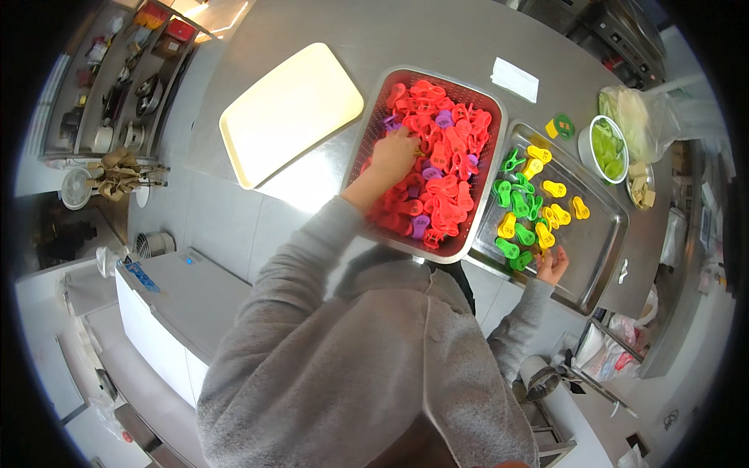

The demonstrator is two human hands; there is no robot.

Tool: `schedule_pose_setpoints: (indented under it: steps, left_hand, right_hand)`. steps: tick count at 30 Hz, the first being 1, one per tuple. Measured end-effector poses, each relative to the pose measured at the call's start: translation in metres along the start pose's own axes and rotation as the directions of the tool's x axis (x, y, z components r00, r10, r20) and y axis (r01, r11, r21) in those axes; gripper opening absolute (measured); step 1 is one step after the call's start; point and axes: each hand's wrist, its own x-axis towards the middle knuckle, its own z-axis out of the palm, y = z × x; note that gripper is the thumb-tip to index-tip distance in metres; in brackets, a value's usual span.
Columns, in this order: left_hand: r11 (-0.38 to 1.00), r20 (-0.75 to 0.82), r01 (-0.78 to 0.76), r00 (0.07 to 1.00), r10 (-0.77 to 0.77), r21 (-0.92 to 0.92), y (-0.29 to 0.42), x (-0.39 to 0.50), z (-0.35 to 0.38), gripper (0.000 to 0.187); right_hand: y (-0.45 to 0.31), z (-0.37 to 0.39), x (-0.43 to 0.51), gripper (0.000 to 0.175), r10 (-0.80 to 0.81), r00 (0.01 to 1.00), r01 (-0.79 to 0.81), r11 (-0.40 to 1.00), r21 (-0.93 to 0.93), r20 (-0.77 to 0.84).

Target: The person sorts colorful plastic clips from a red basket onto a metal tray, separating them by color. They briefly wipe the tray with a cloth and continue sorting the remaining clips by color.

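A red perforated basket (370,127) with a pale rim holds a heap of red plastic clips (453,138) and some purple clips (420,225). My left hand (396,153) reaches into this heap, fingers bent down among the clips. A speck of yellow shows by its fingertips; whether they grip it is hidden. To the right, a shallow steel tray (591,251) carries several green clips (519,203) and yellow clips (553,188), some bearing printed characters. Over the tray's near edge, my right hand (552,267) has its fingers apart, just below a yellow clip (545,237).
A cream tray (292,114) lies left of the basket on the steel table (421,35). Beyond the steel tray are a white paper (515,79), a small yellow-and-green container (562,127), a bowl of green slices (607,149) and a dish of pale chunks (641,186).
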Motion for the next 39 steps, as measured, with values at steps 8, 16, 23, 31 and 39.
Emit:
schedule_pose_setpoints:
  steps: [8,16,23,31,39]
  left_hand:
    - [0.994,-0.113,-0.041,0.992,0.052,0.097,0.005,-0.009,0.009,0.013]
    - [0.997,0.038,-0.032,0.999,0.035,-0.066,-0.008,0.003,0.011,0.013]
    - [0.947,-0.036,-0.062,0.998,0.053,-0.314,-0.019,-0.006,-0.017,0.01]
    - [0.786,-0.007,-0.119,0.989,0.145,-0.606,0.063,-0.043,-0.092,0.018]
    - [0.606,-0.037,-0.314,0.905,0.424,-0.731,0.133,-0.048,-0.052,0.035]
  right_hand:
    - [-0.018,0.018,-0.013,0.035,0.044,0.996,-0.043,0.999,-0.011,0.072]
    - [-0.028,0.033,-0.017,0.034,-0.011,0.992,0.019,0.998,-0.064,0.124]
    - [-0.027,0.024,-0.02,0.031,-0.036,0.986,0.04,0.999,-0.018,0.165]
    - [-0.09,0.078,-0.082,0.031,-0.048,0.953,0.006,0.99,0.142,0.298]
    - [-0.103,0.108,-0.086,0.04,0.124,0.9,-0.333,0.814,0.475,0.418]
